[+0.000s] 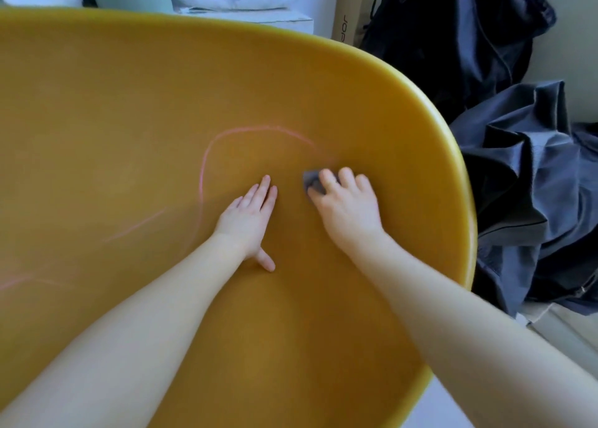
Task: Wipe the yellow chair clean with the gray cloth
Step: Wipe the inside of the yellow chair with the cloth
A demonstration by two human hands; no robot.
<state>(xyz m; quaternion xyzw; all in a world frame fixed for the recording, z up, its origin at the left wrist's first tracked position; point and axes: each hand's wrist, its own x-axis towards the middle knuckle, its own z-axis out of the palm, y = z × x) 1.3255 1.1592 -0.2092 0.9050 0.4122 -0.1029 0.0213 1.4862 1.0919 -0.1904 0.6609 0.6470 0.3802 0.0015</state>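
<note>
While the right hand presses down with fingers curled over the gray cloth, only a small corner of that cloth shows past the fingertips, flat against the yellow chair. Left hand lies just beside it — open, palm down, fingers spread on the seat, holding nothing, likely bracing. Cloth sits at the right end of a curved pink mark that arcs up and left across the shell; more faint pink streaks lie lower left, well apart from the cloth. Most of the marking looks unwiped, so the job seems early. To do this stroke well: keep the palm's weight over the cloth, follow the arc leftward along the line instead of across it, overlap passes, and refold to a clean face if pink smears. Dark clothing heaped right of the chair rim — not involved.
</note>
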